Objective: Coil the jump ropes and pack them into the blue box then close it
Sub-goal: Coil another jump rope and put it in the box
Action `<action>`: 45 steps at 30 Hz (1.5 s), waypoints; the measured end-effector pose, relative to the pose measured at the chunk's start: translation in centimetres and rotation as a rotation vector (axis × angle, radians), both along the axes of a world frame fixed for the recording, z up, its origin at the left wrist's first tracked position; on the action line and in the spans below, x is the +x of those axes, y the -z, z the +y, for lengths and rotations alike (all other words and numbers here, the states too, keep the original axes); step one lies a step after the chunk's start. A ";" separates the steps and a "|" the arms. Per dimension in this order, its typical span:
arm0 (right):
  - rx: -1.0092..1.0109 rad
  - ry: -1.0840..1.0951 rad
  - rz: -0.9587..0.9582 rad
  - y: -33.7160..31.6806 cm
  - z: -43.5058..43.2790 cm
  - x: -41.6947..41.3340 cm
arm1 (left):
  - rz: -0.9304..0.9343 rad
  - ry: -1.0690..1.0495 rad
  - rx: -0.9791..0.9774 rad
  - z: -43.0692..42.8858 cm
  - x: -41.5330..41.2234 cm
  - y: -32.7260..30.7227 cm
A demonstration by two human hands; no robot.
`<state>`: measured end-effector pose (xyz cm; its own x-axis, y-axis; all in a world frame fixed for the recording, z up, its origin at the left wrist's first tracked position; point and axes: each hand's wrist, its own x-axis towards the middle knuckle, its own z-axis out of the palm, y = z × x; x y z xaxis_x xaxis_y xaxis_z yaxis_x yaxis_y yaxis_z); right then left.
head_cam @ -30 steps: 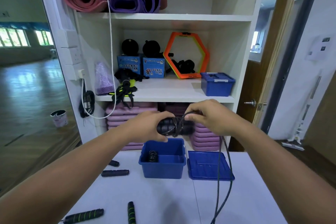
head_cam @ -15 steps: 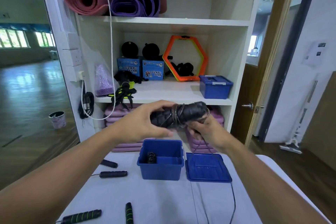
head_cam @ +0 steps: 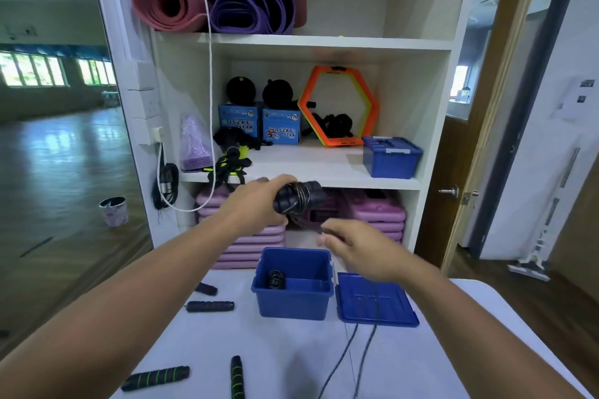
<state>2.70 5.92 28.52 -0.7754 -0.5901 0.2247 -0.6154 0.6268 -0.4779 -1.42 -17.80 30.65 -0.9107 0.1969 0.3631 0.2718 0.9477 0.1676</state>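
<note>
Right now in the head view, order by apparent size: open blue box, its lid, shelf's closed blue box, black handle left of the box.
1. open blue box
2. lid, close behind
3. closed blue box on the shelf; farther away, so true size unsure
4. black handle

Rope cords (head_cam: pixel 338 363) run off bottom edge; right hand (head_cam: pixel 359 253) fingertips motion-blurred, grip unclear.

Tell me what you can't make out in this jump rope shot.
Head view.
Right hand: motion-blurred; whether it pinches anything is unclear.
Blue box: near wall hides its floor; one coil shows.
Wrapped handles: left hand covers one end.
Loose rope: cut off by bottom edge.
</note>
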 end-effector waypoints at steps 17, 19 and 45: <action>-0.399 -0.031 -0.151 -3.8 3.7 -2.6 | -0.301 0.342 0.046 4.4 8.1 -1.3; -0.463 -0.041 -0.240 -2.4 3.6 -2.7 | -0.330 0.369 0.074 3.9 8.3 -1.5; 0.123 0.099 -0.104 2.3 -1.2 1.0 | -0.155 0.091 0.156 0.3 1.5 1.5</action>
